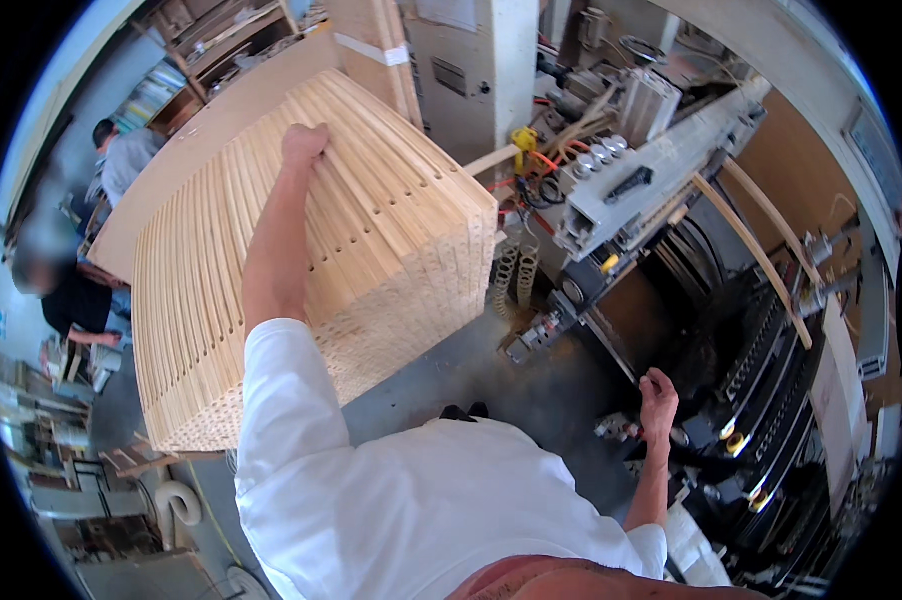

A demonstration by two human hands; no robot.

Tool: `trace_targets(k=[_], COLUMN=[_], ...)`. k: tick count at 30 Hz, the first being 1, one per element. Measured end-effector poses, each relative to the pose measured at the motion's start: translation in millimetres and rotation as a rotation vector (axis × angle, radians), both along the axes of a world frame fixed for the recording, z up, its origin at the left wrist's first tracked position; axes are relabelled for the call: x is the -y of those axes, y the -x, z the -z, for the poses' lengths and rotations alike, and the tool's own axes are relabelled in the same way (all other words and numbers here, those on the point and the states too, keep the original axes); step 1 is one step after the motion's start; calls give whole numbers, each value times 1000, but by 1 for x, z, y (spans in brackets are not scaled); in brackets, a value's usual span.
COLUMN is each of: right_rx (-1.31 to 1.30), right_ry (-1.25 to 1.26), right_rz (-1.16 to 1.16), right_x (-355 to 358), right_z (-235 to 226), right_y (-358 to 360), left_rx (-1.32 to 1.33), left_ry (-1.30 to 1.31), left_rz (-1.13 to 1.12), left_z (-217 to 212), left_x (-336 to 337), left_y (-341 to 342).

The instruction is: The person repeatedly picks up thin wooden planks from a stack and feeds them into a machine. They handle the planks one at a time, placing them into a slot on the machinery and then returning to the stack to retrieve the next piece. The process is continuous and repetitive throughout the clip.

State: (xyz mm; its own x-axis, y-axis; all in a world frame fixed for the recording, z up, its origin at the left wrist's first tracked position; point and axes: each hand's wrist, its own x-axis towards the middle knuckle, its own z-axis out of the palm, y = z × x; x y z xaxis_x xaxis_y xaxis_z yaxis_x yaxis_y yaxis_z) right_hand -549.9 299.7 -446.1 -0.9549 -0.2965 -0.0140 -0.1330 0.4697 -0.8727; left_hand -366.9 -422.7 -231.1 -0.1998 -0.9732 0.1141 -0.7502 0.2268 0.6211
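One left hand (305, 143) on slat stack (371, 250), right hand (658, 392)

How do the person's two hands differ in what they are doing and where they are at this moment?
The left hand is stretched far out and rests on top of the big stack of pale wooden slats; the right hand is nearer the body, low at the dark machine. The left hand looks closed over a slat's edge; the right hand's fingers curl at a dark part, and its grip cannot be told. Both arms wear white short sleeves.

Pale slats (371, 230) (dark-holed), white sleeve (291, 400)
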Motion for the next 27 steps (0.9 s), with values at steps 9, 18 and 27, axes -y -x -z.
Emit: trace_targets(k=[9, 18, 27], right_rx=[51, 101, -79], right_ry=[17, -146, -608], right_rz=[112, 57, 934], right_x=[-56, -128, -294], right_z=[41, 58, 107], right_y=[-72, -142, -403], left_rx=[87, -423, 150], left_ry=[509, 214, -650], left_rz=[327, 908, 1560], left_z=[7, 83, 289], left_x=[-65, -447, -672], left_y=[-16, -41, -21])
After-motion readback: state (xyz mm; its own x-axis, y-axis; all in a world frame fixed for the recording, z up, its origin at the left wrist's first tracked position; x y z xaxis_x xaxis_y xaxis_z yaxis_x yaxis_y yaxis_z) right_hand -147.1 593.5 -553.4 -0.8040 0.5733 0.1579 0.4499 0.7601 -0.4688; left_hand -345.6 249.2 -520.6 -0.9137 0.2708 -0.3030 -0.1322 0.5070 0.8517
